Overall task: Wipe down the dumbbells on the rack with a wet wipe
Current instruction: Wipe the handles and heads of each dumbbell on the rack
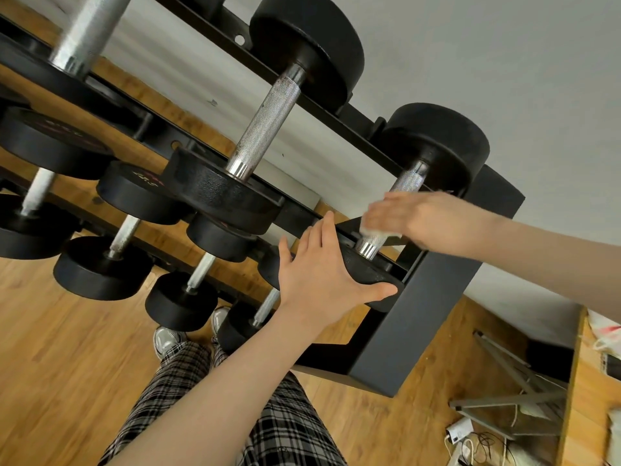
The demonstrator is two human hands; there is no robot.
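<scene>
The black rack (416, 334) is my landmark, a heavy steel frame on the wood floor (57, 364) against the pale wall (504, 55), with dumbbells lying across its sloped rails on several tiers. On the top tier, at the rack's right end, sits the dumbbell (437, 142) I am working on. It has two thick black heads and a knurled steel handle between them. To its left on the same rail lies a bigger dumbbell (268, 119), and smaller ones fill the lower tiers.

I judge this dumbbell far too heavy to lift casually and completely rigid, so it is best cleaned where it rests. The rubbery heads look grippy. The knurled handle will snag and drag at a thin wipe, while the smooth chrome collars at its ends will be slick when wet.

My left hand (322, 274) lies flat against the near head of that dumbbell, fingers straight and thumb hooked under the edge, bracing it so it cannot roll on the rail. It grasps nothing.

My right hand (413, 216) reaches over the handle from the rack's right side. It is blurred with motion, and it presses the wet wipe (376, 235) against the lower part of the handle, just above the near collar. The wipe is soft, limp and light, likely to bunch or tear on the knurling. It is best kept wrapped round the bar under my fingers and drawn along its length.
</scene>
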